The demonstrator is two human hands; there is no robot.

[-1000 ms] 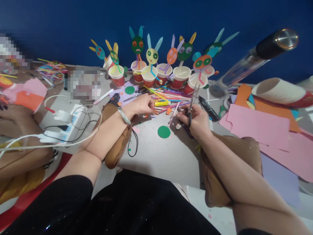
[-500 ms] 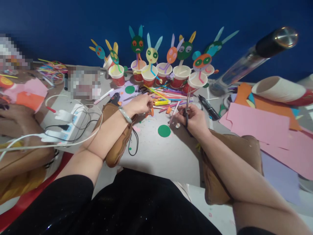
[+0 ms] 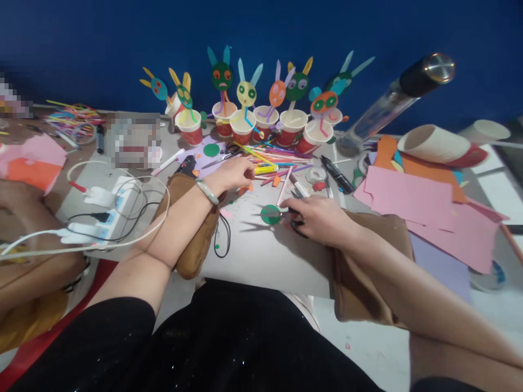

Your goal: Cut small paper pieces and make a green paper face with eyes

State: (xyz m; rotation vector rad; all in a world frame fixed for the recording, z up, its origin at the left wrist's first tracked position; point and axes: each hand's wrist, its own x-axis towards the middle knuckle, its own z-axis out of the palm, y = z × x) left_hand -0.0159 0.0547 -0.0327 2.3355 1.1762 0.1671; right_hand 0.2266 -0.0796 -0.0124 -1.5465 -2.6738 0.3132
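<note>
One hand (image 3: pixel 312 215) holds scissors (image 3: pixel 296 218) over a green circle (image 3: pixel 269 214).

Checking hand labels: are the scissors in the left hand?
No, the scissors are in the right hand, their blurred blades pointing across the green circle in this view.

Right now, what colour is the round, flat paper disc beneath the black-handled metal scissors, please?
The disc is green, seen best in the head view.

Worn items: black short-sleeved top (image 3: pixel 204 343) flecked with small glints; pale, rounded bangle (image 3: pixel 207 192) encircling the left wrist.
</note>
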